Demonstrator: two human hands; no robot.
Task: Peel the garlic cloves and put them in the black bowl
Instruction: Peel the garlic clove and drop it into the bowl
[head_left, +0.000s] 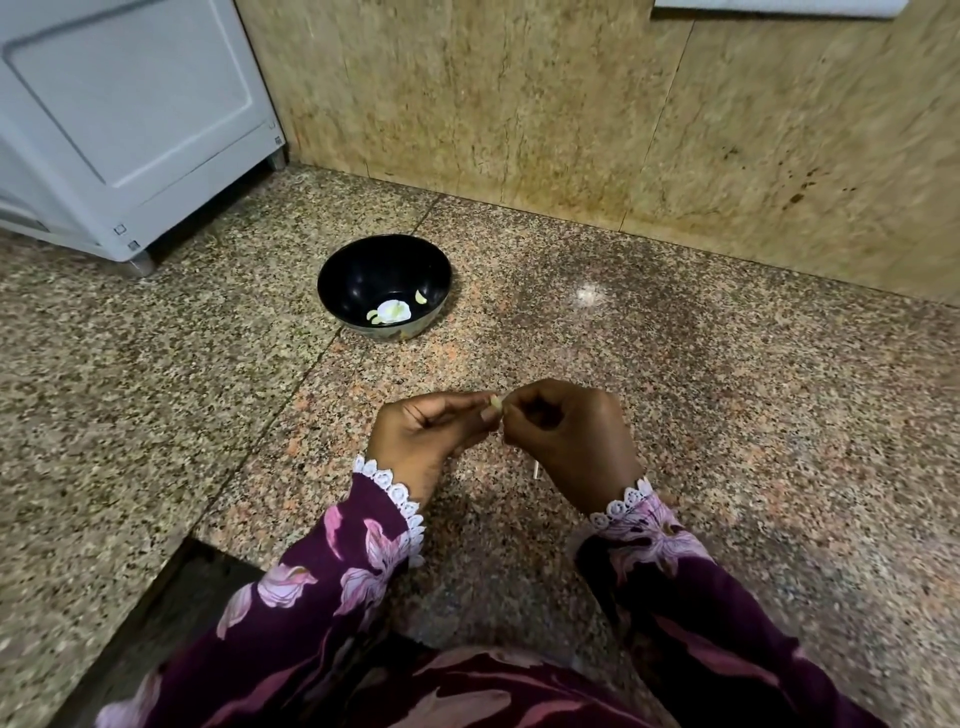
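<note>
A small pale garlic clove sits between my two hands, above the granite counter. My left hand pinches it from the left with thumb and fingertips. My right hand has its fingers curled and pinches the clove's right side. The black bowl stands farther back on the counter, left of centre. Inside it lie a peeled clove near the right wall, another pale piece at the bottom, and a bright white glare spot beside it.
A grey-white appliance stands on short feet at the back left. A beige stone wall rises behind the counter. A thin pale sliver lies under my right hand. The counter edge drops away at the lower left.
</note>
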